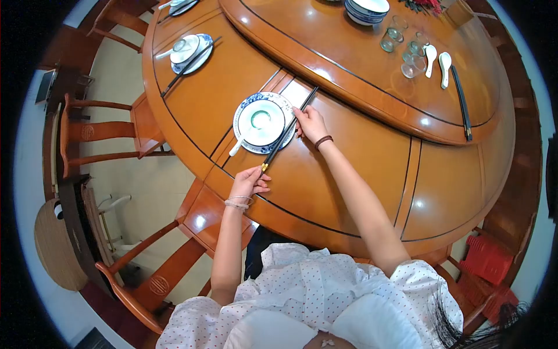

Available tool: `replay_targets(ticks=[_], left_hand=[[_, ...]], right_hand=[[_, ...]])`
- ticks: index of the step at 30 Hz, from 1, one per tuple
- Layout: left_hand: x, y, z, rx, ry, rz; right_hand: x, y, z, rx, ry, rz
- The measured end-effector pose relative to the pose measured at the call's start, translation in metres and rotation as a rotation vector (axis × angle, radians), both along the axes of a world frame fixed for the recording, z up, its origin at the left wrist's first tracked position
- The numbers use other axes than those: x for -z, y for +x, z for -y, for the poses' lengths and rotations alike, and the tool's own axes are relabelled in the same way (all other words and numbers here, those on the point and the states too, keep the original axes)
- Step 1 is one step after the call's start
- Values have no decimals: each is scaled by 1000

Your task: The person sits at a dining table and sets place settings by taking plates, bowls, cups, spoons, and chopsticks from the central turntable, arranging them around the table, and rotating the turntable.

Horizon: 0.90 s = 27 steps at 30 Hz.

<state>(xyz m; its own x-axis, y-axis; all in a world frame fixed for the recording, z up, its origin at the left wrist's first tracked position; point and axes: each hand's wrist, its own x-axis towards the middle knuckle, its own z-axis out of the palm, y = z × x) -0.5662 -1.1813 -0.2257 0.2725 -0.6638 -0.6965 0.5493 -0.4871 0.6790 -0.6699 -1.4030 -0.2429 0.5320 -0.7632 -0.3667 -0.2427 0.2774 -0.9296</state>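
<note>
A pair of black chopsticks (283,138) with gold ends lies slantwise along the right side of a blue-and-white plate (243,109). On the plate sits a white bowl (251,111) with a small glass (260,120) inside, and a white spoon (236,146) sticks out at the lower left. My left hand (249,183) pinches the chopsticks near their gold ends, at the table's edge. Higher up, my right hand (310,124) holds the same chopsticks beside the plate's right rim.
The round wooden table (349,192) carries a raised turntable (372,87) with stacked bowls (366,11), glasses (413,65), spoons (445,70) and chopsticks (461,102). Another place setting (192,55) is at the upper left. Wooden chairs (107,131) stand around.
</note>
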Motion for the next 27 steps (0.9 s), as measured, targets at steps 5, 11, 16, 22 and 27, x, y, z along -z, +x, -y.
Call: replay_targets(ticks=[5,11,16,22,27], left_hand=[[8,0,0,-24,14,4],[14,-2,-4,-121,12,-43],[13,-4,-2,-132,25,-40],[16,-4,-3,-137,22,-17],[12,-10,-3,-142,19,67]], right_hand=[[1,1,-1,-16,-97,-126],[5,5,7,-160,-252,-309],[5,4,9,-237,-340,-361],[-13,3,5,-351,-496,-498],[-23,-14,7,-273,-574,-568]])
